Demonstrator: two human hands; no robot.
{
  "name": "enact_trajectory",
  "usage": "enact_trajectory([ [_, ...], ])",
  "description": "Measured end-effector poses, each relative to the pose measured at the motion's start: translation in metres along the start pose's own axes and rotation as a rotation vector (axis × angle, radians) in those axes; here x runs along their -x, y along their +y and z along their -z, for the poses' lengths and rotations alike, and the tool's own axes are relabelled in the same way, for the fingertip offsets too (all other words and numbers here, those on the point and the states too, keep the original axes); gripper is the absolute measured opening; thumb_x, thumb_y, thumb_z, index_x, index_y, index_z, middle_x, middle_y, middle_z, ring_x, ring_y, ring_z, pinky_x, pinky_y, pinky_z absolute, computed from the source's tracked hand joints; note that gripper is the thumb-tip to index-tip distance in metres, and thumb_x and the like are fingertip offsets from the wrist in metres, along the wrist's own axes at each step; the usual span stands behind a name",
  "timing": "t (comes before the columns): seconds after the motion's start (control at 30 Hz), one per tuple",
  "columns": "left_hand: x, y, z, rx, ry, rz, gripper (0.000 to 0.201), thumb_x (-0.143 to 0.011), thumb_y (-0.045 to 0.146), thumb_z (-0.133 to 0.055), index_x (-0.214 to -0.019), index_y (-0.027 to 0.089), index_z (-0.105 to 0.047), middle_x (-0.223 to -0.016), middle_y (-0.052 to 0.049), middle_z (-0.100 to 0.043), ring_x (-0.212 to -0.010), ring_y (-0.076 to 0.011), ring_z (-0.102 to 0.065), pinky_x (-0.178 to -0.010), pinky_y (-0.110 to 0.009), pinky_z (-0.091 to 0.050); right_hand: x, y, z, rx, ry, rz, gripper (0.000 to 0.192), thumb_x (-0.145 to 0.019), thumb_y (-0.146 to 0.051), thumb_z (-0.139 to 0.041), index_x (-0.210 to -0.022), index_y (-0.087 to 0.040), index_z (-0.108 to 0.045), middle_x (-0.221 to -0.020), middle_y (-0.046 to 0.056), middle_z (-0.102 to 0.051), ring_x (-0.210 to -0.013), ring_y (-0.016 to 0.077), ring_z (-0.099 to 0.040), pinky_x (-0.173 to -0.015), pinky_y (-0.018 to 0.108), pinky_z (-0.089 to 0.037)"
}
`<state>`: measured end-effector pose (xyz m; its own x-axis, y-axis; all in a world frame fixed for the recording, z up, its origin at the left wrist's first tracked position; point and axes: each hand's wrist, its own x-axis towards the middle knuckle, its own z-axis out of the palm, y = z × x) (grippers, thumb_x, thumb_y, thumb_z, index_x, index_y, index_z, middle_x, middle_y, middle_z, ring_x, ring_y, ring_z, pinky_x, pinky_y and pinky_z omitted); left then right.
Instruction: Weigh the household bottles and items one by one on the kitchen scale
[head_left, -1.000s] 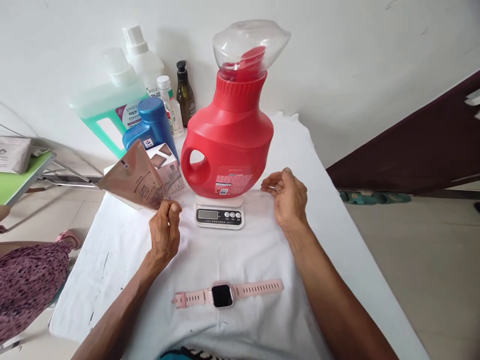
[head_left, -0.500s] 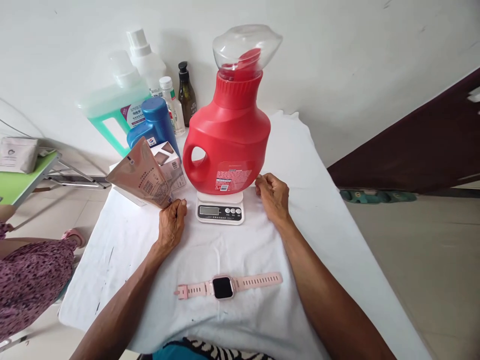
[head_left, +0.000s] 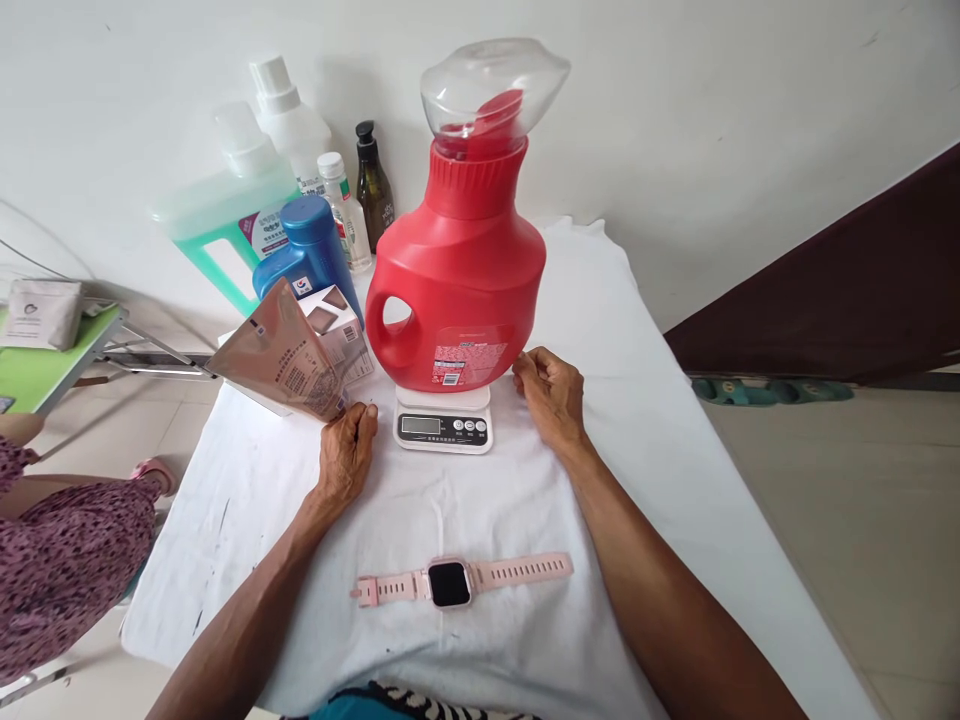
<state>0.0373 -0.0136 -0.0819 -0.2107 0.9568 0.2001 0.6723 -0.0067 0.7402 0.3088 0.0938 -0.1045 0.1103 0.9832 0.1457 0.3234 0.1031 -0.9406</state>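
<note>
A pouch (head_left: 281,355) is pinched in the left hand (head_left: 345,455) beside the scale (head_left: 442,422); the right hand (head_left: 551,392), loosely curled and empty, is rested against the jug (head_left: 457,290).

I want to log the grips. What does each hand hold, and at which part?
The left hand pinches the brown pouch at its lower corner. The right hand holds nothing; its fingertips rest beside the red jug.

Both forearms are bare, no sleeves, above a teal garment (head_left: 352,705) (a black-and-white striped patch beside it).
</note>
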Motion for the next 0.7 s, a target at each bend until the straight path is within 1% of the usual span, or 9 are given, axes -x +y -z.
enact_trajectory([
  [0.13,-0.001,0.000,0.002,-0.009,-0.026,0.009,0.043,-0.104,0.045,-0.043,-0.068,0.022,-0.048,-0.062,0.000,-0.053,-0.061,-0.0139,-0.050,-0.064,-0.028,-0.040,-0.002,0.002,0.000,-0.002,-0.001,-0.005,0.046,-0.098,-0.057,-0.062,-0.068,-0.024,-0.053,-0.060,-0.003,-0.056,-0.057,0.0144,-0.047,-0.056,0.030,-0.037],
  [0.23,0.001,-0.001,0.002,-0.017,-0.010,0.014,0.042,-0.105,0.046,-0.044,-0.072,0.022,-0.051,-0.064,0.000,-0.054,-0.061,-0.0141,-0.050,-0.064,-0.028,-0.042,-0.003,0.003,0.000,-0.015,-0.008,-0.003,0.046,-0.098,-0.058,-0.061,-0.068,-0.024,-0.052,-0.061,-0.003,-0.056,-0.057,0.0144,-0.047,-0.056,0.030,-0.037],
  [0.33,0.006,-0.003,-0.002,0.012,0.048,-0.021,0.034,-0.107,0.048,-0.045,-0.097,0.020,-0.062,-0.078,-0.003,-0.065,-0.069,-0.0161,-0.060,-0.068,-0.029,-0.050,-0.003,0.002,0.001,-0.011,-0.009,0.007,0.045,-0.099,-0.056,-0.060,-0.068,-0.024,-0.052,-0.061,-0.003,-0.055,-0.057,0.0141,-0.047,-0.057,0.030,-0.036],
  [0.4,0.007,-0.003,-0.007,0.046,0.107,-0.123,0.041,-0.107,0.052,-0.047,-0.125,0.017,-0.060,-0.104,-0.011,-0.071,-0.087,-0.0198,-0.069,-0.078,-0.033,-0.057,-0.003,0.000,0.001,-0.003,0.000,0.016,0.044,-0.099,-0.054,-0.060,-0.067,-0.024,-0.053,-0.061,-0.003,-0.055,-0.058,0.0143,-0.048,-0.059,0.030,-0.037],
  [0.47,0.004,0.001,-0.011,0.058,0.178,-0.258,0.059,-0.106,0.058,-0.050,-0.147,0.016,-0.049,-0.134,-0.021,-0.063,-0.114,-0.0258,-0.068,-0.094,-0.042,-0.060,-0.004,-0.001,0.002,0.002,0.006,0.024,0.044,-0.099,-0.054,-0.059,-0.067,-0.024,-0.053,-0.062,-0.002,-0.056,-0.060,0.0148,-0.049,-0.060,0.030,-0.037],
  [0.53,-0.007,0.011,-0.015,0.065,0.247,-0.337,0.073,-0.105,0.063,-0.050,-0.161,0.019,-0.035,-0.157,-0.025,-0.046,-0.138,-0.0303,-0.058,-0.111,-0.050,-0.053,-0.004,-0.001,0.002,0.000,0.003,0.024,0.043,-0.099,-0.054,-0.058,-0.068,-0.024,-0.055,-0.063,-0.002,-0.057,-0.061,0.0156,-0.050,-0.060,0.030,-0.038],
  [0.57,-0.015,0.018,-0.016,0.074,0.270,-0.347,0.077,-0.105,0.065,-0.048,-0.165,0.021,-0.030,-0.162,-0.025,-0.039,-0.146,-0.0310,-0.052,-0.117,-0.052,-0.049,-0.005,-0.001,0.002,-0.002,0.002,0.021,0.043,-0.099,-0.054,-0.058,-0.069,-0.024,-0.055,-0.063,-0.001,-0.058,-0.061,0.0160,-0.051,-0.060,0.030,-0.038],
  [0.63,-0.033,0.036,-0.018,0.092,0.305,-0.324,0.079,-0.105,0.069,-0.042,-0.167,0.024,-0.025,-0.165,-0.022,-0.035,-0.151,-0.0307,-0.046,-0.123,-0.053,-0.042,-0.005,-0.001,0.002,-0.005,0.001,0.016,0.042,-0.099,-0.053,-0.057,-0.069,-0.024,-0.056,-0.063,-0.001,-0.059,-0.061,0.0164,-0.051,-0.059,0.030,-0.038],
  [0.7,-0.051,0.056,-0.019,0.110,0.335,-0.291,0.080,-0.104,0.075,-0.037,-0.165,0.025,-0.029,-0.164,-0.021,-0.036,-0.151,-0.0307,-0.045,-0.125,-0.054,-0.038,-0.006,0.000,0.002,-0.009,0.001,0.015,0.042,-0.099,-0.052,-0.057,-0.068,-0.024,-0.055,-0.062,-0.001,-0.058,-0.060,0.0163,-0.051,-0.060,0.030,-0.038],
])
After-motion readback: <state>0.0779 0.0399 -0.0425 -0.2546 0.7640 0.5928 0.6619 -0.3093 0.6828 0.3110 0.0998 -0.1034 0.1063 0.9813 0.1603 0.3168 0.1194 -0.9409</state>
